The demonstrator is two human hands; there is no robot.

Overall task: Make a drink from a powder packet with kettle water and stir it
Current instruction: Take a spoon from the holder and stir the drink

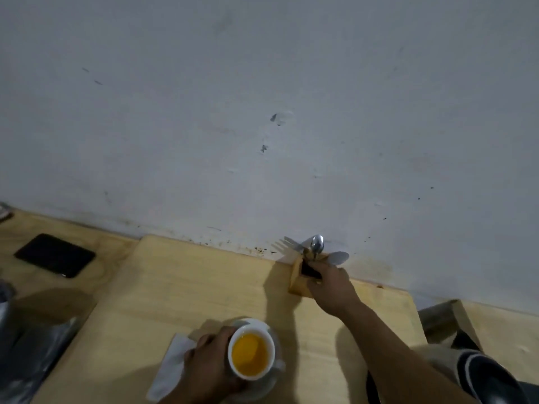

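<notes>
The white cup of orange drink sits on its saucer at the near edge of the board, the left hand wrapped around its side. The spoon stands upright in the wooden holder against the wall, far from the cup, bowl up. The right hand reaches there, fingers curled at the handles; whether they pinch 1 cannot be told.

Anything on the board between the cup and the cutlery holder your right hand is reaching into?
No. In the head view, only bare wooden board and shadow lie between the cup and the cutlery holder under the right hand.
</notes>
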